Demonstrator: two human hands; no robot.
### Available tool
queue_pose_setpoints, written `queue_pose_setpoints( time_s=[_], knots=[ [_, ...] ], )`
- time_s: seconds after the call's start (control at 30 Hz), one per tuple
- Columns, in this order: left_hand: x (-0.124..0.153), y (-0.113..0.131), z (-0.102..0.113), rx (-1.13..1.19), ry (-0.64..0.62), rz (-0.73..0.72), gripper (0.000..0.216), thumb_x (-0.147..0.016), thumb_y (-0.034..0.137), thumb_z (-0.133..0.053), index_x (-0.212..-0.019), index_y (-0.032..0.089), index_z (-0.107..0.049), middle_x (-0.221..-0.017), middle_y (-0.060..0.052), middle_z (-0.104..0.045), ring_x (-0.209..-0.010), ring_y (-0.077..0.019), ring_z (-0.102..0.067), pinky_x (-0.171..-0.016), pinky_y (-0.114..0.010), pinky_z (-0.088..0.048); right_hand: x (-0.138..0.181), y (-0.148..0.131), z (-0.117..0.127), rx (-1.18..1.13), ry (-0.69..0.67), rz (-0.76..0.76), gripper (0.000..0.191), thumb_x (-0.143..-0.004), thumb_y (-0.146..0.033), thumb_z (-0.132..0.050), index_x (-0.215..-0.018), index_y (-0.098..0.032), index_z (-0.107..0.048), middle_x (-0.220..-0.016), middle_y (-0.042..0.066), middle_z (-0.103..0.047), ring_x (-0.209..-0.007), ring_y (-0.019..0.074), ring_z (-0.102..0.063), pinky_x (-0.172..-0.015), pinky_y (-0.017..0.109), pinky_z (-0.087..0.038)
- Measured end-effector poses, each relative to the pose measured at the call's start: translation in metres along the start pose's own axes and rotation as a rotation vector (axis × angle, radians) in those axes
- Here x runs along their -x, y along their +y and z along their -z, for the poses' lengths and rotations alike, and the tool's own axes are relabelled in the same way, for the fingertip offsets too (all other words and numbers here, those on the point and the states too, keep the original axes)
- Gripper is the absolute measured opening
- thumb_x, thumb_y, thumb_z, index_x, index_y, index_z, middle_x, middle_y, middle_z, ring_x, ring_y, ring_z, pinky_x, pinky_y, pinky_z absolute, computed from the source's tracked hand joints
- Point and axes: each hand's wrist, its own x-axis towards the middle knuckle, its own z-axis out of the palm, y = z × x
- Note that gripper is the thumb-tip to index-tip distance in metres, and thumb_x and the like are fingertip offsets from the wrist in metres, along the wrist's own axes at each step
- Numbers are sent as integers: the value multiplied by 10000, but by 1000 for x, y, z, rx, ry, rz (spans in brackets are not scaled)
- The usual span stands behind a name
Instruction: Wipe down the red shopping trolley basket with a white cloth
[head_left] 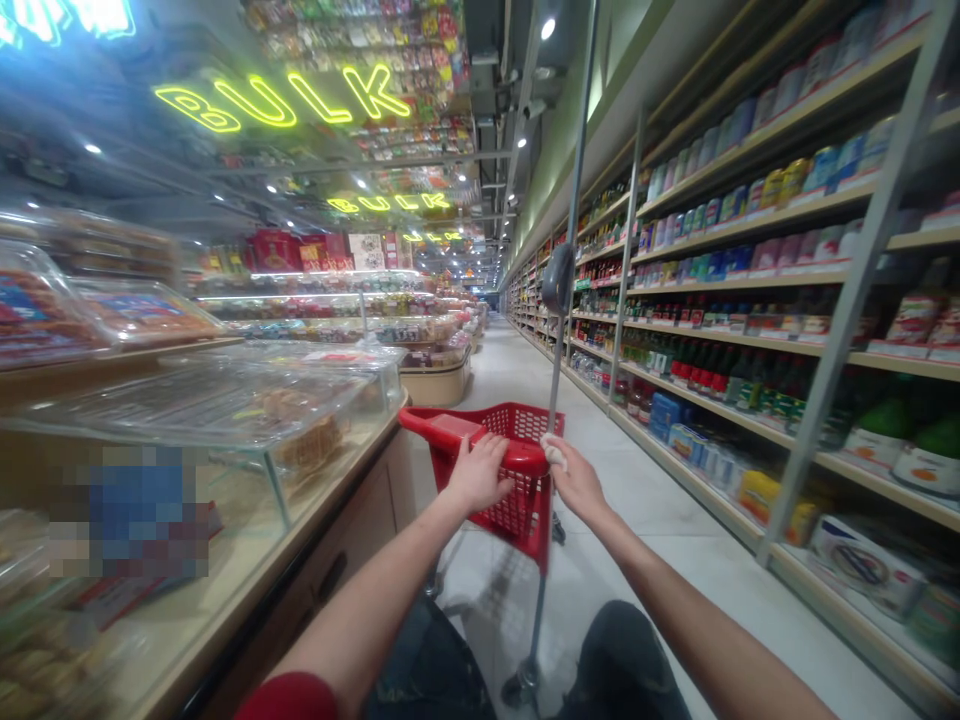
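Note:
A red plastic shopping cart [529, 505] with a perforated basket stands in front of me in the aisle. My left hand [480, 475] lies over its near rim, fingers apart and stretched across the red edge. At the cart's right corner, my right hand [576, 480] is closed, pinching a crumpled white cloth or tissue [554, 450]. That hand is right beside a thin metal pole [571, 215], which rises from near the floor past the cart's corner. A dark fitting [556, 280] sits on the pole above the hand. Whether the right fingers touch the pole I cannot tell.
To the left runs a counter [360, 485] with clear food cases [322, 440] and packaged goods. Tall shelves [720, 425] of cans and bottles line the right side. The pale floor [499, 350] stretches ahead between them. Yellow neon signs [281, 100] glow overhead.

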Motion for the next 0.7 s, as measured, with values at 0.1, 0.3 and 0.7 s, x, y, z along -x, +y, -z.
queue_pose_setpoints(
  time_s=[0.1, 0.3, 0.7],
  knots=[
    [-3, -2, -5, -34, 3, 77, 673, -701, 341, -524, -1313, 151, -320, -1406, -103, -324, -1319, -260, -190, -1058, -532, -121, -2, -12, -4, -1, 20, 7, 437, -692, -110, -368, -1068, -199, -571, -1115, 45, -613, -1057, 168, -548, -903, 338, -446],
    [-4, 11, -11, -59, -12, 18, 686, -701, 319, -507, -1335, 180, -284, -1407, -75, -324, -1324, -275, -154, -1053, -544, -123, 1, -37, -8, 219, -68, 118, 364, -747, -193, -455, -1096, -200, -560, -1214, 84, -546, -1166, 225, -444, -937, 429, -354],
    [3, -1, -9, -62, 49, 185, 704, -686, 292, -511, -1336, 148, -283, -1431, -108, -270, -1323, -264, -171, -1053, -532, -114, 2, -42, -13, 361, -39, 155, 376, -835, -301, -413, -1171, -167, -516, -1238, 129, -519, -1168, 271, -421, -937, 479, -296]
  ],
)
